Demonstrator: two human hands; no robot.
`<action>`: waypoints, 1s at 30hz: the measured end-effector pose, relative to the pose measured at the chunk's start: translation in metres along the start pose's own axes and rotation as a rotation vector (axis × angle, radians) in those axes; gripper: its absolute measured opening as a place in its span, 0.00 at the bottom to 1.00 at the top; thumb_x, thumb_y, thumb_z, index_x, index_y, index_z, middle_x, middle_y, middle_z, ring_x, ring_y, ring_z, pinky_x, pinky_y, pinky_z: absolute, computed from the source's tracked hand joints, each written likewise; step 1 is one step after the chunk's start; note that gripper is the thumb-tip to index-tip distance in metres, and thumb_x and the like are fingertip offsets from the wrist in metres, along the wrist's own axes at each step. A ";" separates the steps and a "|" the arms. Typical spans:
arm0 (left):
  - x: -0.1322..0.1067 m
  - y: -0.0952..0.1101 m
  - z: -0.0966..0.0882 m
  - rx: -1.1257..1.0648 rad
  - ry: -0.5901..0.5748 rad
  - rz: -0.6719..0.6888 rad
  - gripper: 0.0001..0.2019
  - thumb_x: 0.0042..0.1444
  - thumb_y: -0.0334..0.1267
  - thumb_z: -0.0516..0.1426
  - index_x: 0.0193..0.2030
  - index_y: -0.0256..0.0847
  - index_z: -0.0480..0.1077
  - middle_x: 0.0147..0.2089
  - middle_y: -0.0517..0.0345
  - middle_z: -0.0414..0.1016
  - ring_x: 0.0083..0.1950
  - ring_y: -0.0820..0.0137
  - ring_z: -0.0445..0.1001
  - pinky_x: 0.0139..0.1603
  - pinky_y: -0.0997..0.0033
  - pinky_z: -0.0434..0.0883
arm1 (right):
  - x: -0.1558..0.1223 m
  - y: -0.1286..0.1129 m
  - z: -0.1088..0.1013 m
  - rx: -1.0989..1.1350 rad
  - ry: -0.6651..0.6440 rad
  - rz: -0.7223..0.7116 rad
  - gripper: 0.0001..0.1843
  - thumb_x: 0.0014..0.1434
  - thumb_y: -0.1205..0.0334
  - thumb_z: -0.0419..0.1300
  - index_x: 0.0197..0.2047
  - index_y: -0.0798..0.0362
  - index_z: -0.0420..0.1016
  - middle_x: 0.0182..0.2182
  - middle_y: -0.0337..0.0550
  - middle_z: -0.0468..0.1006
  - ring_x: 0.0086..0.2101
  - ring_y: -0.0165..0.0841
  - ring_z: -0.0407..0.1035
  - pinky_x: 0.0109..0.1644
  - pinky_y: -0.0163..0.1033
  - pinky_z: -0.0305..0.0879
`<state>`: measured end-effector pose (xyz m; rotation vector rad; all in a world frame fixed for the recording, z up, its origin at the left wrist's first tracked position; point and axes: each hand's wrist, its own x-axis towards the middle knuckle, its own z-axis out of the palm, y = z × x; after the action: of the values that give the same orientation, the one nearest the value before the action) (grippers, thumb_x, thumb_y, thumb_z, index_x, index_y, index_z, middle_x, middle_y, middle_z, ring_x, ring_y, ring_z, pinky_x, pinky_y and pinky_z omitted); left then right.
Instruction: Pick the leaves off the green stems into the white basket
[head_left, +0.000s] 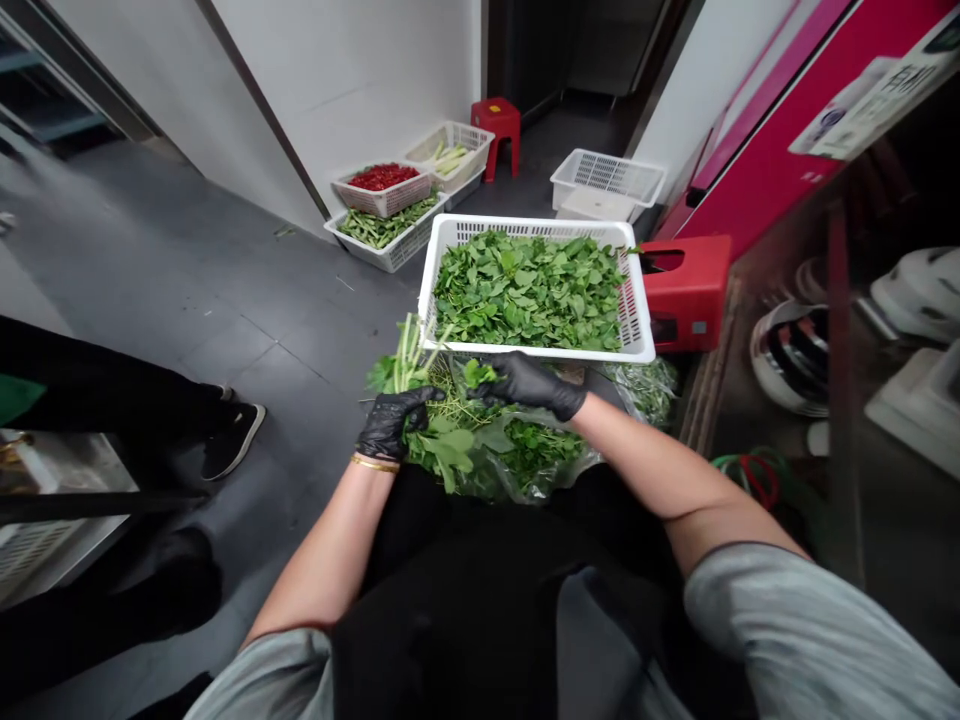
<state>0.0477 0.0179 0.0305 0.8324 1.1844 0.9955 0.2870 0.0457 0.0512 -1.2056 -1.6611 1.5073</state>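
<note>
My left hand [391, 423], in a black glove with a gold bangle at the wrist, grips a bunch of leafy green stalks [411, 362] whose pale stems point up past the basket's corner. My right hand [532, 384], also gloved in black, pinches a few green leaves [475, 373] just below the basket's near rim. A white plastic basket [639, 330] heaped with picked green leaves stands right in front of both hands. Beneath my hands a clear plastic bag of leafy greens [525, 455] rests on my black apron.
A red stool [690, 290] stands right of the basket. Farther back are white baskets with red chillies [382, 178], green beans [379, 228] and pale stalks [450, 155], an empty white basket [607, 180] and a second red stool [496, 118]. Another person's dark shoe [232, 435] is at left.
</note>
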 end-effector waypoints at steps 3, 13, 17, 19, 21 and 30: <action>-0.001 0.012 -0.018 0.050 0.062 0.028 0.13 0.36 0.39 0.74 0.27 0.37 0.78 0.17 0.63 0.66 0.18 0.77 0.59 0.18 0.75 0.56 | 0.007 -0.007 -0.070 -0.004 0.173 0.080 0.17 0.51 0.51 0.71 0.34 0.57 0.82 0.28 0.47 0.82 0.22 0.29 0.68 0.27 0.35 0.62; -0.032 -0.002 -0.007 -0.145 0.116 0.068 0.25 0.41 0.50 0.73 0.41 0.35 0.76 0.23 0.61 0.73 0.17 0.78 0.63 0.15 0.77 0.61 | 0.041 -0.002 -0.009 -0.109 0.213 0.024 0.13 0.45 0.58 0.76 0.32 0.52 0.81 0.29 0.40 0.80 0.29 0.29 0.72 0.30 0.32 0.65; -0.045 -0.003 0.007 -0.196 0.051 0.041 0.28 0.38 0.43 0.75 0.48 0.37 0.75 0.34 0.58 0.79 0.23 0.75 0.70 0.19 0.75 0.69 | 0.029 -0.016 0.051 0.240 -0.107 -0.094 0.21 0.49 0.50 0.72 0.41 0.55 0.82 0.29 0.40 0.81 0.23 0.27 0.71 0.25 0.31 0.66; -0.050 -0.002 0.007 -0.181 0.071 0.039 0.28 0.38 0.43 0.75 0.47 0.38 0.76 0.34 0.58 0.79 0.24 0.73 0.71 0.22 0.73 0.71 | 0.020 -0.021 0.043 0.249 -0.132 -0.051 0.19 0.47 0.50 0.73 0.35 0.58 0.82 0.25 0.41 0.81 0.18 0.25 0.67 0.21 0.31 0.63; -0.054 -0.002 0.003 -0.110 0.108 0.052 0.25 0.37 0.43 0.75 0.43 0.37 0.78 0.31 0.58 0.78 0.24 0.72 0.71 0.23 0.72 0.70 | 0.007 -0.024 0.021 0.230 -0.039 -0.043 0.16 0.48 0.52 0.72 0.31 0.58 0.82 0.25 0.43 0.81 0.17 0.25 0.65 0.20 0.31 0.61; -0.058 -0.018 0.003 0.371 0.139 0.232 0.05 0.46 0.36 0.70 0.30 0.42 0.79 0.26 0.55 0.76 0.33 0.62 0.74 0.34 0.69 0.64 | -0.038 -0.044 0.065 -0.447 0.267 -0.318 0.27 0.52 0.55 0.70 0.56 0.48 0.80 0.39 0.48 0.83 0.37 0.42 0.76 0.40 0.42 0.70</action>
<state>0.0497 -0.0426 0.0342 1.2315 1.4406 1.0492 0.2359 -0.0146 0.0875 -1.2245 -1.9468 0.7700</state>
